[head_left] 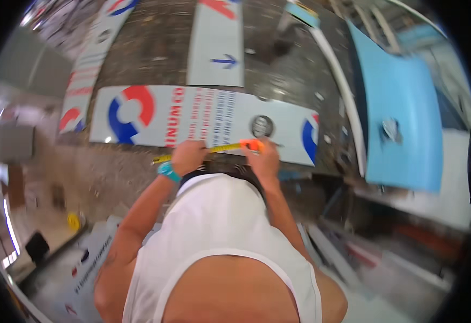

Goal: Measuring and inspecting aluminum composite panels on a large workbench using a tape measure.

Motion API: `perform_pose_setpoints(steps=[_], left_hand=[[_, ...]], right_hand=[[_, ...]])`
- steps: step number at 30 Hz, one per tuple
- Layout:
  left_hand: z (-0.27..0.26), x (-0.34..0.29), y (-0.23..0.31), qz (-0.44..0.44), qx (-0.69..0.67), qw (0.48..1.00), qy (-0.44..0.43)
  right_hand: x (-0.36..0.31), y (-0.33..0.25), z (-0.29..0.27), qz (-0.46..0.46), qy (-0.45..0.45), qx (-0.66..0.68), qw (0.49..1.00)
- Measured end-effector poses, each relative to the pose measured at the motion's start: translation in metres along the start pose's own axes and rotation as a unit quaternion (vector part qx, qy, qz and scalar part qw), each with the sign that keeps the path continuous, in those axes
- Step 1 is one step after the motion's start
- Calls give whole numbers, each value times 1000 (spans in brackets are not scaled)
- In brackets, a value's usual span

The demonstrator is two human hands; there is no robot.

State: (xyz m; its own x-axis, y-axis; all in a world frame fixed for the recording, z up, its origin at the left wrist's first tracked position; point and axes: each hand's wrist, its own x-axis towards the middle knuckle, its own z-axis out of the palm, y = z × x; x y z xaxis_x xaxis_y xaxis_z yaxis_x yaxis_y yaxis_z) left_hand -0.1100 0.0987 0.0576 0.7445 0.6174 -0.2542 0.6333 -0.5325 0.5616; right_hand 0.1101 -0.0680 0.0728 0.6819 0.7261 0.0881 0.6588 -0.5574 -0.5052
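Note:
Across my front, a tape measure [251, 145] with an orange case sits in my right hand [265, 160], its fingers wrapped round the case. From it a yellow blade [224, 147] runs left to my left hand [189, 156], which is closed on the blade; the blade's end sticks out past that hand. A teal band circles my left wrist. Both hands are at the near edge of a long white printed panel [154, 116] with red and blue markings, lying crosswise on a dark worktable [154, 51].
Another white panel [215, 48] with a blue arrow lies beyond, and a narrow printed strip [87, 67] is at the left. To the right stand a curved light-blue panel [400, 113] and a pale bent strip [343, 86]. A yellow round object [74, 221] is at lower left.

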Motion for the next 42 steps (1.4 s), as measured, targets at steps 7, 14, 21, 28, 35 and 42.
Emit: perform_pose_setpoints(steps=[7,14,21,28,35,42], left_hand=[[-2,0,28,79,-32,996,11],[15,23,72,103,-119,987,7],[48,34,111,96,-229,961,119],[90,39,104,12,-187,974,126],[131,38,142,-37,-121,977,174],[165,31,172,-60,-88,973,203]], right_hand=[[-19,-10,4,10,18,18,1000],[-22,2,-19,57,20,62,996],[2,79,-77,69,69,54,994],[78,272,-207,200,6,-199,959],[150,408,-255,209,-93,-234,945],[206,465,-252,187,38,-238,952]])
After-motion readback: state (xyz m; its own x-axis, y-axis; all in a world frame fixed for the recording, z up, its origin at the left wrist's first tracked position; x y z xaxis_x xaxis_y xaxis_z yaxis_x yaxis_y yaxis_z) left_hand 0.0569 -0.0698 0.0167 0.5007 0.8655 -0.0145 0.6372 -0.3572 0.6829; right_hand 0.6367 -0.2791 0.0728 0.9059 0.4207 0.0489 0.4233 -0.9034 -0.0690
